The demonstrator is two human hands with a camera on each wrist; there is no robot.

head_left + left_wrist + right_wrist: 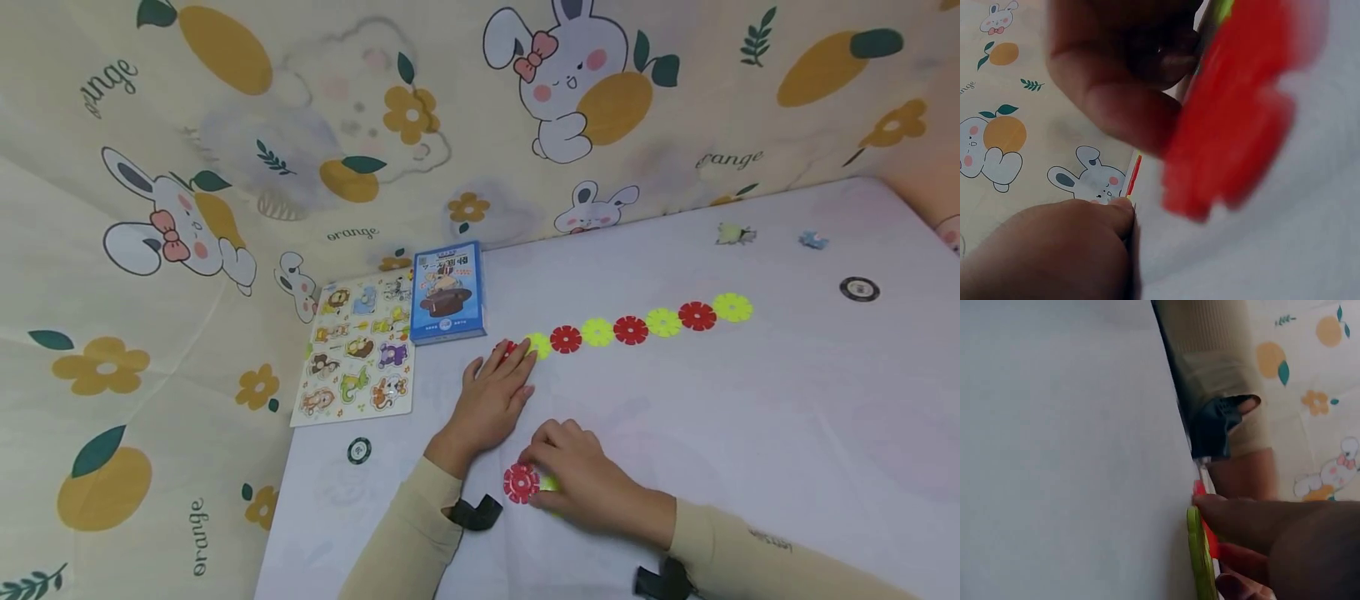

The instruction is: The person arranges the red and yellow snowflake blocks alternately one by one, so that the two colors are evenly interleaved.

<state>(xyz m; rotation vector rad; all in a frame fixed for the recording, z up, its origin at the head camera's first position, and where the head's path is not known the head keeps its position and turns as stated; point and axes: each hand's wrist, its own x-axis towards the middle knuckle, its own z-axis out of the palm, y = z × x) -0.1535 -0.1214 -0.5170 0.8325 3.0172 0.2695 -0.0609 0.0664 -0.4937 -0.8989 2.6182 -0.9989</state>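
A row of red and yellow-green notched plastic discs (597, 332) lies across the table in alternating colours. On its near-left end, my left hand (491, 400) rests with extended fingers over a red disc (504, 351), partly covering it. My right hand (588, 479) pinches another red notched disc (521, 483) closer to the body, and this disc looms blurred in the left wrist view. A yellow-green disc (1197, 553) stands edge-on against the red one in the right wrist view; how the two join is hidden by the fingers.
Left of the row are a blue box (448, 293) and an animal sticker sheet (356, 350). Black round tokens lie at left (359, 451) and right (859, 289). Two small pieces, one greenish (735, 234), one blue (813, 240), sit near the far edge by the patterned cloth.
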